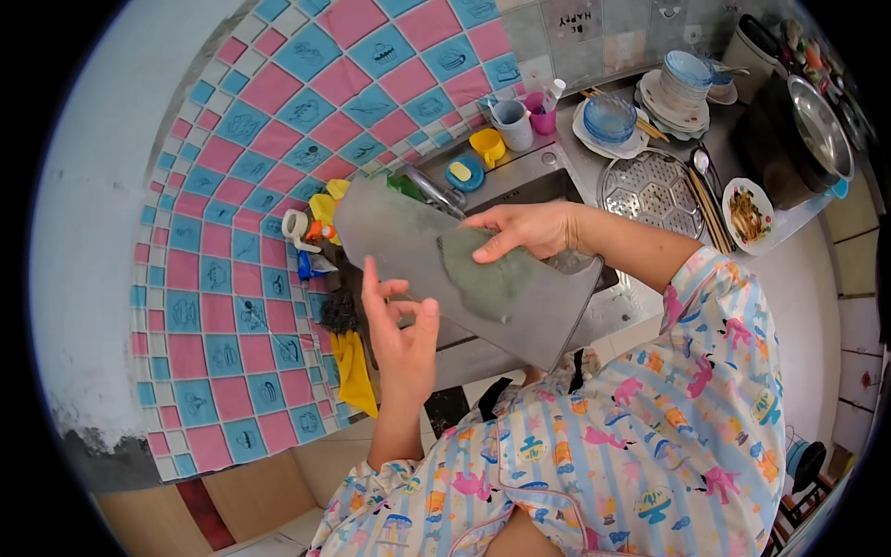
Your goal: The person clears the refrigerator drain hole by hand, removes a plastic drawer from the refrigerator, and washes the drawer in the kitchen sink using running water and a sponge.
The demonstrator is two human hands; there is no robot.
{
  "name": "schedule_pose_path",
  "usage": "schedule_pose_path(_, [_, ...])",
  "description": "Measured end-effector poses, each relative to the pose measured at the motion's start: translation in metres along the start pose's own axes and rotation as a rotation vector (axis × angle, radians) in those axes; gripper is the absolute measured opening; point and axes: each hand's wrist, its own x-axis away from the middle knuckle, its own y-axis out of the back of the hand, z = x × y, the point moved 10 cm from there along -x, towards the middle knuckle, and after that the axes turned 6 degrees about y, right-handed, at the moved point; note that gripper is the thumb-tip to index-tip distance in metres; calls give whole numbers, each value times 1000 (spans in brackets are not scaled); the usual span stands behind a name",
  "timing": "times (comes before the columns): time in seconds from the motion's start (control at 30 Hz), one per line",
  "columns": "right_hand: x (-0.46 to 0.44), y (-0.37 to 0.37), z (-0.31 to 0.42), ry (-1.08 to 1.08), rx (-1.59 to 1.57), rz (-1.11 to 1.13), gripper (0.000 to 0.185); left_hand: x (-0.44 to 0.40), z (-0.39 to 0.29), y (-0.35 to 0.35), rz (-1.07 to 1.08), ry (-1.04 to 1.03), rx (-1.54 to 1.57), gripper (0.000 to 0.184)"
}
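A grey, semi-transparent flat panel (pixel 390 246) slants over the sink in front of me. My right hand (pixel 534 232) grips a grey-green cloth or scouring pad (pixel 492 283), thumb on top, and it lies against the panel's surface. My left hand (pixel 401 339) is beside the panel's near left edge, palm up, fingers apart and partly bent. Whether its fingertips bear on the panel, I cannot tell. The metal faucet (pixel 436 190) stands just behind the panel, and part of the steel sink (pixel 520 190) is hidden under it.
A blue soap dish (pixel 464 174), yellow cup (pixel 486 146) and grey mug (pixel 512 125) stand behind the sink. Stacked bowls (pixel 687 88), a perforated steel tray (pixel 650 190), chopsticks (pixel 710 209) and a plate of food (pixel 747 215) sit right. Yellow gloves (pixel 351 371) hang left.
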Motion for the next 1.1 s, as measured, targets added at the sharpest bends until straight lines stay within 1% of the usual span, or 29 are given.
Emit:
schedule_pose_path(0.07, [-2,-1,-4,-21,-4,15,50,0,-5,-3,16,-9,-77,72])
schedule_pose_path(0.17, [-3,1,-6,-31,2,13,51,0,5,0,32,31,48,77])
schedule_pose_path(0.23, [-4,1,-8,-38,3,10,51,3,8,5,30,27,66,75])
schedule_pose_path(0.37, [-3,-9,-8,-77,177,28,49,4,6,26,-43,-25,55,70])
schedule_pose_path(0.43, [1,-23,-6,-78,292,39,49,4,6,43,-127,-81,10,70])
schedule_pose_path(0.47, [3,-25,-4,-50,392,8,49,4,6,52,-169,-108,-11,69])
schedule_pose_path(0.57, [14,-38,3,-55,577,-25,47,10,-14,63,-260,-379,-395,71])
schedule_pose_path(0.6, [17,-42,6,-23,634,-53,43,11,-17,61,-227,-413,-482,74])
schedule_pose_path(0.7, [27,-49,7,-12,720,-86,40,15,-27,52,-126,-513,-747,80])
schedule_pose_path(0.73, [28,-52,6,16,761,-91,38,13,-20,52,-82,-518,-693,83])
schedule_pose_path(0.83, [32,-56,-3,-65,915,-88,39,12,-18,51,-45,-556,-678,87])
schedule_pose_path(0.93, [37,-50,-20,-133,1234,-167,38,3,-2,39,69,-499,-794,81])
schedule_pose_path(1.03, [40,-34,-49,-198,1243,-202,39,-5,36,21,213,-537,-818,69])
schedule_pose_path(1.07, [41,-27,-60,-166,1273,-225,38,-5,43,17,181,-568,-785,57])
schedule_pose_path(1.1, [42,-18,-74,-135,1302,-248,37,-7,59,10,210,-578,-778,55])
